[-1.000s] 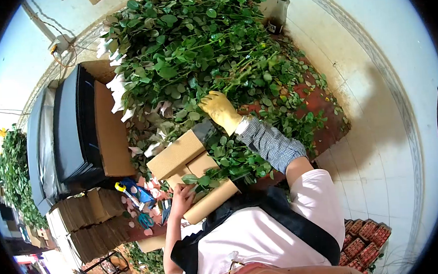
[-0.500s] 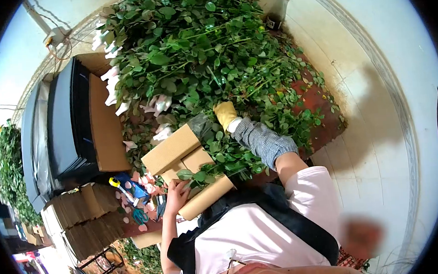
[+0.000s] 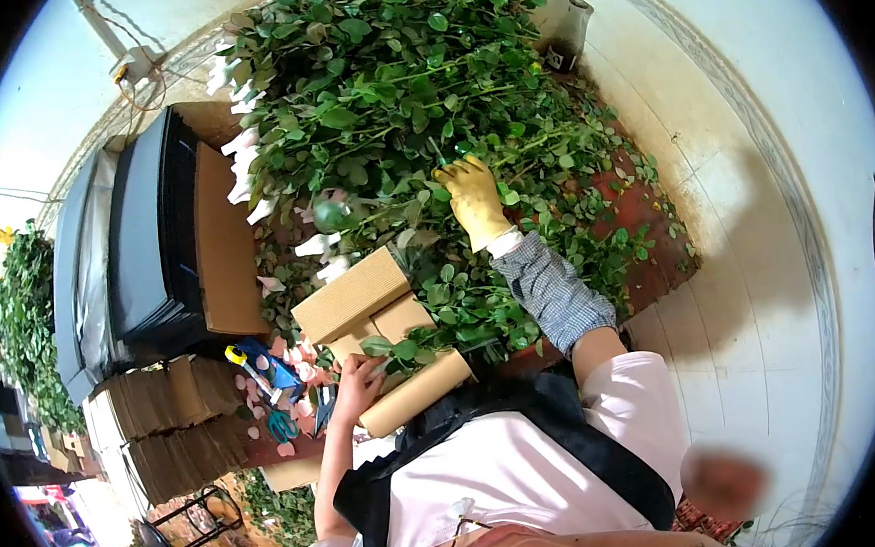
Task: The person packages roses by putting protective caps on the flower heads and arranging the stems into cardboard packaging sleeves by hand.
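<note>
My left hand [image 3: 361, 381], bare with curled fingers, is at the left end of leafy stems [image 3: 407, 352] lying in an open cardboard wrap [image 3: 415, 395]; what its fingertips grip is hidden. My right hand [image 3: 472, 186], in a yellow glove, is closed on a green stem at the near side of a big heap of leafy stems [image 3: 377, 107]. A blurred leaf [image 3: 334, 216] shows left of the glove, above the wrap. White-wrapped flower heads [image 3: 243, 165] line the heap's left edge.
Dark sheets [image 3: 144, 231] and stacked brown cardboard [image 3: 176, 420] stand at the left. Teal scissors [image 3: 283, 425] and a yellow-and-white tool [image 3: 251, 367] lie among petals. A bottle [image 3: 569, 35] stands at the back. A blurred object [image 3: 726, 481] is at lower right.
My right hand has moved up and right from beside the wrap, now closed on a stem. A blurred leaf appears left of it. My left hand stays at the wrap.
</note>
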The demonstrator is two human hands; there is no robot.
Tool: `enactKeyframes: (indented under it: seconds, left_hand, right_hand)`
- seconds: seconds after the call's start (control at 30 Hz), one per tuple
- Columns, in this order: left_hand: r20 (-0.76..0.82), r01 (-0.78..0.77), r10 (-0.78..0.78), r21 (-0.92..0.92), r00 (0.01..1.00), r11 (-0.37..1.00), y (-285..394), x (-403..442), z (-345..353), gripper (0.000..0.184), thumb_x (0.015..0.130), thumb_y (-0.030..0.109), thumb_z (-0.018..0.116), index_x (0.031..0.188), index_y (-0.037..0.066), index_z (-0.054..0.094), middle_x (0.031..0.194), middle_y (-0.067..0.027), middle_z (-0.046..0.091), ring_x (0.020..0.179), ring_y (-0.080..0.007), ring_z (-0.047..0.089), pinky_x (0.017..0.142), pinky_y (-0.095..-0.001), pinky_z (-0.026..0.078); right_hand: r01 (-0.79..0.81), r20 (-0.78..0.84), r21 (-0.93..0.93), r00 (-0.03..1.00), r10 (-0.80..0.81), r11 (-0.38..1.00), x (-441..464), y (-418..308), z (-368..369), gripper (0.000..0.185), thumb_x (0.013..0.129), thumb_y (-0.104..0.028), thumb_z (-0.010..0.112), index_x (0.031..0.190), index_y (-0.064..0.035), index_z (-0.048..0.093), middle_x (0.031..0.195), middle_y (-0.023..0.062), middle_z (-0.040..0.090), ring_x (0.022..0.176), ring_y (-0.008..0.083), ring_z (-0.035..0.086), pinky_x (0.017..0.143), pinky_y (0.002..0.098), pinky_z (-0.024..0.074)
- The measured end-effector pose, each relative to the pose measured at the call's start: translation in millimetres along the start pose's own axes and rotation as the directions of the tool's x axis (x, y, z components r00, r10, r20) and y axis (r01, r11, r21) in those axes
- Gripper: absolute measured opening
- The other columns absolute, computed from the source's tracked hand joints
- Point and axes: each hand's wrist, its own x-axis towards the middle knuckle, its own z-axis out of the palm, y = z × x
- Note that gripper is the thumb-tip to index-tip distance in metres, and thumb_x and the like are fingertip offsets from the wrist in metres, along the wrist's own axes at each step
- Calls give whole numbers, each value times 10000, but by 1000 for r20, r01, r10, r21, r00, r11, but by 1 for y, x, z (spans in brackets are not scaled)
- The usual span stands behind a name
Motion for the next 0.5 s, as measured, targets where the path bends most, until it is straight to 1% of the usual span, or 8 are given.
enactKeyframes:
  seconds: [0.07,0.1,0.17,0.27,0.3,0.37,0.43,0.5]
  left_hand:
    - [-1,8,-8,-10,1000,1000,4,0,-1,354,793,91,727,1144,67,692,1021,-133,561,1012,-309,544,927,-388,438]
    - [-5,10,-10,-10,1000,1000,7,0,-2,354,793,91,727,1144,67,692,1021,-133,561,1012,-309,544,927,-388,438]
    - [-9,-11,11,4,1000,1000,10,0,-4,351,796,95,727,1145,73,694,1012,-129,563,1012,-303,544,928,-387,430]
    - [-14,-55,56,75,998,996,9,0,-5,337,808,105,725,1143,80,694,999,-128,558,1000,-302,546,886,-391,456]
    - [-24,-47,49,74,999,996,14,-1,-5,337,808,105,725,1143,80,694,999,-128,558,1000,-302,546,886,-391,456]
    - [-13,-13,13,24,1000,1000,19,0,-10,340,811,114,726,1148,84,693,1004,-129,548,994,-310,546,881,-392,457]
    - [-12,-2,2,-2,1000,1000,16,-1,-7,345,812,112,726,1155,87,693,1018,-138,540,990,-318,548,882,-388,461]
    - [-2,34,-34,-3,999,999,10,-1,-3,351,811,107,728,1160,91,692,1024,-145,537,986,-325,550,882,-387,464]
  right_hand:
    - [-12,10,-21,1000,13,1000,-9,5,25,263,859,-76,602,1107,-138,665,1138,43,656,1078,232,586,1093,400,351]
    - [11,270,-78,963,11,997,-23,11,57,336,902,-101,569,1233,-155,573,1263,50,576,1174,230,531,1118,405,326]
    - [103,713,-164,699,45,981,-41,19,100,516,986,-151,502,1487,-188,388,1514,62,415,1366,226,420,1170,416,274]
    - [-30,829,-72,554,77,997,-29,12,82,567,936,-125,501,1491,-141,389,1554,106,361,1410,284,367,1183,396,267]
    - [22,846,-31,533,15,999,-26,28,100,606,912,-199,565,1487,-124,389,1524,116,408,1363,307,431,1147,402,338]
    - [-19,943,-132,307,132,991,23,3,28,559,928,-275,585,1448,-123,447,1425,121,522,1259,295,540,1028,430,467]
    - [-123,866,168,493,-87,978,48,6,2,581,900,-318,612,1416,-86,480,1407,156,531,1253,327,541,1023,426,473]
    - [-139,437,673,867,-239,726,76,-11,-44,530,932,-307,601,1402,-90,491,1419,155,520,1273,320,526,1076,405,427]
